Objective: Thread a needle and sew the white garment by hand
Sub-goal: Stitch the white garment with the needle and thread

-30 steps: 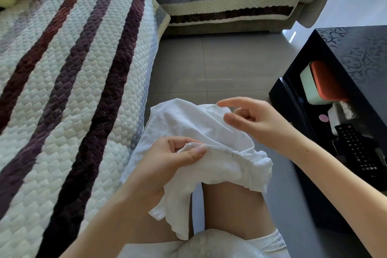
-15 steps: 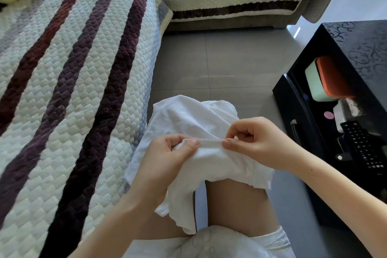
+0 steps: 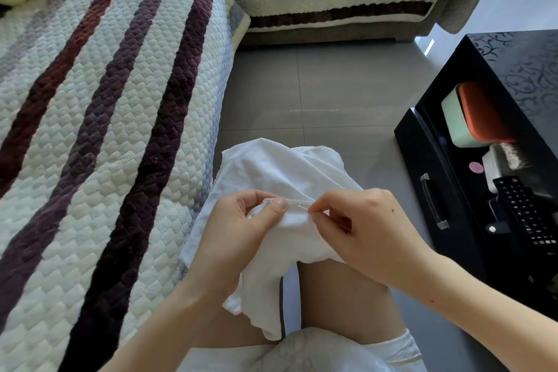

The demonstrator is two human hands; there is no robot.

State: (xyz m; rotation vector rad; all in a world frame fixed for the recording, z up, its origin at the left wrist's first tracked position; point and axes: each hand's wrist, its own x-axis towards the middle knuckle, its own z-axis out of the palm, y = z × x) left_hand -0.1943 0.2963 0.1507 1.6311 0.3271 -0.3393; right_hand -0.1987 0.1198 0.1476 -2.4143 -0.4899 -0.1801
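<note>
While left hand (image 3: 241,229) grips the white garment (image 3: 271,172) hem over the knee, thumb clamped on top, right hand (image 3: 359,226) fingertips pinch the needle (image 3: 303,206) at the hem.

We had one wide-angle view, worn on the head, that looked forward and steeply down over the lap (image 3: 341,305). Our left hand (image 3: 238,235) and right hand (image 3: 362,229) sat close, just below centre; the sofa (image 3: 105,130) filled 9 to 12 o'clock, the black cabinet (image 3: 519,63) 3 o'clock.
</note>
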